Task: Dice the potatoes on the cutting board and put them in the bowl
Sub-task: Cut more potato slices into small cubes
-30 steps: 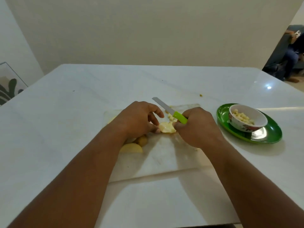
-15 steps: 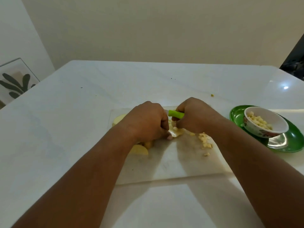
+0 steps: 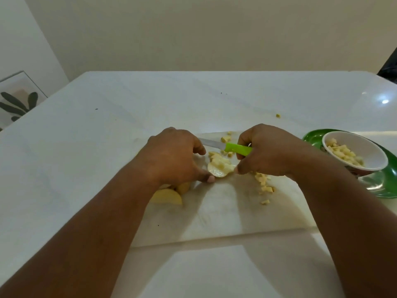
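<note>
While the potato piece [image 3: 219, 166] lies on the cutting board [image 3: 225, 214], the left hand [image 3: 175, 157] pinches it with curled fingers, the right hand [image 3: 267, 151] grips the green-handled knife [image 3: 227, 146], and the bowl [image 3: 355, 154] on the green plate [image 3: 384, 181] holds diced potato [image 3: 343, 153].

Two hands [image 3: 176, 155] [image 3: 268, 151], one knife [image 3: 227, 147], one bowl [image 3: 355, 154] on one green plate [image 3: 384, 186] right of one cutting board [image 3: 225, 211]

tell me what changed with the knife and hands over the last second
The right hand swung the knife round: its blade pointed up-left a second ago and now lies nearly level, pointing left above the potato piece. The left hand stays on that piece. Bowl and cutting board are unchanged.
</note>
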The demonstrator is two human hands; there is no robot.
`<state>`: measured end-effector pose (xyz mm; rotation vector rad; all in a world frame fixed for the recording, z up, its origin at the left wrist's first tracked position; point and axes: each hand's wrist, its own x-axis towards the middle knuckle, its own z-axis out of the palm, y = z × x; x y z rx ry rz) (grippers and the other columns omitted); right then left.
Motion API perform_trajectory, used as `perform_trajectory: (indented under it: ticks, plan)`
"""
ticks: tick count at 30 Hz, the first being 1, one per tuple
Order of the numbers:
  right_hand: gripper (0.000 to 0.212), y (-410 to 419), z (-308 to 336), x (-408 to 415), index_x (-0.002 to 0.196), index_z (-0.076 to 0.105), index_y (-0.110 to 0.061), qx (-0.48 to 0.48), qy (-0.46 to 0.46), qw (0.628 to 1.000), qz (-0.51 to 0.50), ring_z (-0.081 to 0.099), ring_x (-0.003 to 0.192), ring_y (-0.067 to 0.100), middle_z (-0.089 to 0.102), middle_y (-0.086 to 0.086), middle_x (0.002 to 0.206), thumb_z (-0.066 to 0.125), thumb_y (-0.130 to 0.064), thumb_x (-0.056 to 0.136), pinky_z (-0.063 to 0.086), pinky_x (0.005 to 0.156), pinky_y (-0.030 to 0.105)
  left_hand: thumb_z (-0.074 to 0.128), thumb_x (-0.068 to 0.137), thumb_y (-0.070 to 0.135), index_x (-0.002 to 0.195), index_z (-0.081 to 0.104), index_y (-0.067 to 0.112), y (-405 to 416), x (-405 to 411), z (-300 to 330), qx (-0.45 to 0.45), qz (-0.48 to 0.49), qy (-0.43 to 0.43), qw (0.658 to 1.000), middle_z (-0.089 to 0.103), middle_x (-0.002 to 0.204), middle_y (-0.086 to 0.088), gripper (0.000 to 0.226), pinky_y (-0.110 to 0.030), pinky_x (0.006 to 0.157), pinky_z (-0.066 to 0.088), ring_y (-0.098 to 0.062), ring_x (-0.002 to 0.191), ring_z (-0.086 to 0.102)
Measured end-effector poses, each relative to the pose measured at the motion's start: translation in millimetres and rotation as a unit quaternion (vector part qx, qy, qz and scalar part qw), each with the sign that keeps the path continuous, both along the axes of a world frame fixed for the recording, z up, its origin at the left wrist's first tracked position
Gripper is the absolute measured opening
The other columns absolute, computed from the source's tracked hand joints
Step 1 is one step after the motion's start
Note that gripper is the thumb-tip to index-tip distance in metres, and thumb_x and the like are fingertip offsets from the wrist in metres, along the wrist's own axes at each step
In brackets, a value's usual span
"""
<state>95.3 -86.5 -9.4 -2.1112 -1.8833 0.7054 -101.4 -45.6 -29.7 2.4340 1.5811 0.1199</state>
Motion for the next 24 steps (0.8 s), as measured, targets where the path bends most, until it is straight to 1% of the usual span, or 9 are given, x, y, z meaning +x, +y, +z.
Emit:
perform_trajectory:
  ticks: [2,4,6,9,14,17,19,22,24]
  plan:
    - [0.022,0,-3,-2,0.078,0.068,-0.018,-0.001,0.000,1.000,0.000,0.063,0.060,0.022,0.071,0.012,0.078,0.087,-0.020,0.066,0.044,0.049,0.024,0.080,0.062,0.077,0.134,0.064,0.041,2,-1,-3,-0.008,-0.009,0.020,1.000,0.063,0.124,0.017,0.082,-0.043,0.100,0.047,-0.013,0.124,0.046]
    - [0.026,1,-6,-4,0.082,0.069,-0.017,0.003,-0.006,1.000,0.002,0.068,0.069,0.024,0.070,0.010,0.081,0.088,-0.022,0.065,0.047,0.053,0.026,0.078,0.064,0.078,0.140,0.060,0.042,3,-1,-3,-0.015,-0.011,0.023,1.000,0.061,0.129,0.016,0.086,-0.045,0.103,0.046,-0.014,0.129,0.044]
    - [0.027,3,-8,-3,0.084,0.070,-0.017,0.009,0.002,1.000,0.002,0.070,0.077,0.027,0.072,0.010,0.084,0.088,-0.021,0.065,0.053,0.059,0.031,0.078,0.065,0.078,0.140,0.059,0.043,4,-1,-4,-0.021,-0.010,0.018,1.000,0.058,0.129,0.018,0.084,-0.046,0.105,0.044,-0.013,0.131,0.042]
    - [0.024,6,-11,0,0.085,0.073,-0.018,0.019,0.018,1.000,0.003,0.071,0.080,0.027,0.075,0.008,0.086,0.088,-0.020,0.066,0.060,0.072,0.041,0.078,0.066,0.076,0.134,0.062,0.048,5,-1,-5,-0.036,-0.013,-0.001,0.999,0.055,0.123,0.022,0.076,-0.047,0.107,0.040,-0.011,0.130,0.039]
    - [0.018,11,-15,0,0.083,0.075,-0.021,0.023,0.034,0.999,-0.013,0.071,0.078,0.026,0.073,0.008,0.081,0.087,-0.020,0.069,0.058,0.065,0.035,0.082,0.062,0.075,0.120,0.069,0.054,3,2,-6,-0.025,0.003,-0.025,0.999,0.061,0.123,0.020,0.063,-0.048,0.105,0.041,-0.011,0.126,0.046]
    - [0.016,11,-15,1,0.082,0.075,-0.023,0.021,0.031,0.999,-0.008,0.070,0.074,0.022,0.073,0.005,0.078,0.085,-0.019,0.071,0.050,0.053,0.027,0.084,0.058,0.076,0.118,0.071,0.050,2,4,-4,-0.013,0.026,-0.022,0.999,0.063,0.125,0.019,0.066,-0.048,0.105,0.041,-0.010,0.125,0.049]
    - [0.015,10,-14,2,0.083,0.075,-0.024,0.023,0.039,0.999,-0.014,0.069,0.074,0.019,0.072,0.004,0.078,0.084,-0.019,0.071,0.046,0.053,0.023,0.084,0.054,0.077,0.123,0.069,0.048,2,4,-3,-0.011,0.037,-0.019,0.999,0.062,0.130,0.019,0.076,-0.046,0.106,0.040,-0.011,0.129,0.047]
    - [0.014,10,-15,2,0.085,0.076,-0.023,0.028,0.057,0.998,-0.030,0.069,0.074,0.018,0.072,0.004,0.079,0.082,-0.018,0.073,0.047,0.053,0.022,0.079,0.052,0.084,0.139,0.056,0.049,5,0,-6,-0.031,0.014,-0.004,0.999,0.051,0.146,0.018,0.096,-0.046,0.109,0.034,-0.013,0.142,0.033]
    - [0.014,11,-16,2,0.087,0.077,-0.021,0.034,0.059,0.997,-0.035,0.069,0.076,0.020,0.073,0.007,0.081,0.079,-0.016,0.074,0.053,0.059,0.028,0.070,0.060,0.088,0.148,0.044,0.052,6,-1,-9,-0.043,-0.028,0.034,0.998,0.039,0.155,0.019,0.099,-0.051,0.113,0.027,-0.014,0.148,0.021]
